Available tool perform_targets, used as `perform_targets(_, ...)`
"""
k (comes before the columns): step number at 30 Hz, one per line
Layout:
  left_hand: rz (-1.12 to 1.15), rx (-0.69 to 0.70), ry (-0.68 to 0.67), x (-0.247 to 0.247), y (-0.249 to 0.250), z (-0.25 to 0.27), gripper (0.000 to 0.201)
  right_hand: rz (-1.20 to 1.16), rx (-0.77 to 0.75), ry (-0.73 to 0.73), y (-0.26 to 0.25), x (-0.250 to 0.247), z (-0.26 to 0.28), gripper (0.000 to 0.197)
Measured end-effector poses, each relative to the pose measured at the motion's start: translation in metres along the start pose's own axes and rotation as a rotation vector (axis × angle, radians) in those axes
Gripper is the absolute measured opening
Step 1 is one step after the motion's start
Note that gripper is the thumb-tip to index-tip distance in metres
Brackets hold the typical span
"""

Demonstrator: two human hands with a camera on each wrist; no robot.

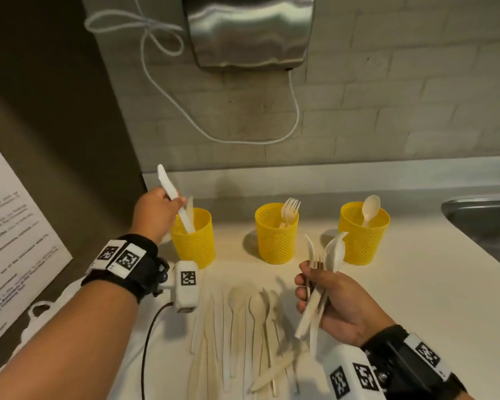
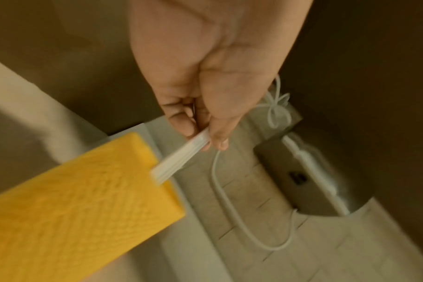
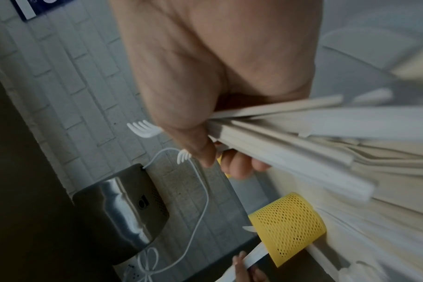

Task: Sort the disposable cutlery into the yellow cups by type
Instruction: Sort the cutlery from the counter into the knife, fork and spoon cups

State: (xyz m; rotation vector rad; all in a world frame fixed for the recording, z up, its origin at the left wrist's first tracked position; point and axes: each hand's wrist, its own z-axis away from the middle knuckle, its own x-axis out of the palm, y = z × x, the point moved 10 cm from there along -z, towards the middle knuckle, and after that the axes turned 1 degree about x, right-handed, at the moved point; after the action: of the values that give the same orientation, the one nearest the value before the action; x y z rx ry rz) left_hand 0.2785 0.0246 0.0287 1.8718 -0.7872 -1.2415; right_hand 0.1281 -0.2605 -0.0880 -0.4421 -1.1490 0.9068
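At ten o'clock on the counter (image 1: 387,284), the left cup (image 1: 194,241) receives a knife (image 1: 172,194), pinched mid-length by the left hand (image 1: 153,212), handle already inside. Right hand (image 1: 338,301), four o'clock, fingers wrapped round a mixed bundle (image 1: 321,284). Light, stiff, slick plastic; best pinched at the handle, singly.

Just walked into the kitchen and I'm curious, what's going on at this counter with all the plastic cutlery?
A person is sorting disposable cutlery into three yellow cups. Their left hand is lowering a white knife handle-first into the left cup, which already holds another. The right hand holds a mixed bunch of cutlery. The middle cup has forks, the right cup a spoon. More loose pieces lie on the counter.
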Motion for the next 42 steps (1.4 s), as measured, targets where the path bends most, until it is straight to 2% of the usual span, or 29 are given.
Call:
perform_targets(2,-0.152,-0.024,-0.082,0.022,-0.015,0.002,0.026,-0.01,0.008,-0.006,0.001,-0.001,0.002,0.012)
perform_targets(4,-0.201,-0.027,-0.105,0.029,-0.018,0.008,0.035,-0.013,0.007,-0.016,0.0,-0.001,0.004,0.014)
perform_targets(5,-0.189,-0.015,-0.086,0.027,-0.017,0.008,0.044,-0.009,0.004,-0.02,0.0,-0.001,0.004,0.013)
perform_targets(7,-0.198,0.043,0.059,0.007,-0.004,0.014,0.059,0.0,-0.004,-0.024,-0.001,-0.001,0.005,0.011)
perform_targets(9,-0.155,0.132,0.199,-0.004,0.021,0.036,0.049,0.023,-0.012,-0.028,-0.002,-0.001,0.006,0.01)
perform_targets(10,-0.086,0.136,0.154,0.006,0.031,0.048,0.04,0.04,-0.01,-0.031,-0.001,0.0,0.005,0.01)
perform_targets(11,-0.005,0.108,0.012,0.028,0.039,0.063,0.034,0.06,-0.002,-0.033,0.001,0.0,0.004,0.01)
perform_targets(12,0.072,0.058,-0.196,0.059,0.045,0.082,0.033,0.083,0.006,-0.035,0.003,0.001,0.003,0.011)
perform_targets(14,0.169,-0.035,-0.604,0.122,0.051,0.13,0.044,0.129,0.015,-0.047,0.006,0.004,0.001,0.017)
perform_targets(15,0.186,-0.053,-0.726,0.143,0.051,0.148,0.053,0.151,0.011,-0.063,0.006,0.007,0.0,0.02)
perform_targets(16,0.202,-0.054,-0.786,0.158,0.051,0.16,0.063,0.168,0.002,-0.082,0.006,0.01,0.001,0.022)
perform_targets(18,0.244,-0.044,-0.798,0.171,0.049,0.168,0.067,0.17,-0.012,-0.117,0.004,0.015,0.002,0.028)
perform_targets(21,0.333,-0.118,-0.78,0.176,0.041,0.171,0.021,0.066,0.006,-0.141,0.003,0.012,0.002,0.029)
perform_targets(22,0.383,-0.168,-0.78,0.178,0.038,0.173,0.015,0.033,0.013,-0.15,0.003,0.011,0.002,0.029)
perform_targets(25,0.455,-0.214,-0.76,0.177,0.038,0.178,0.015,0.013,0.006,-0.163,0.0,0.008,0.001,0.028)
perform_targets(28,0.464,-0.216,-0.798,0.18,0.041,0.181,0.013,0.057,-0.006,-0.173,-0.001,0.008,0.002,0.026)
perform_targets(33,0.423,-0.258,-0.827,0.185,0.039,0.184,0.015,0.103,-0.014,-0.194,-0.001,0.009,0.003,0.032)
perform_targets(37,0.51,-0.274,-0.849,0.189,0.046,0.188,0.012,0.212,-0.047,-0.18,-0.001,0.009,0.002,0.039)
perform_targets(42,0.645,-0.348,-0.776,0.19,0.05,0.181,0.012,0.159,-0.065,-0.204,-0.013,0.015,0.005,0.038)
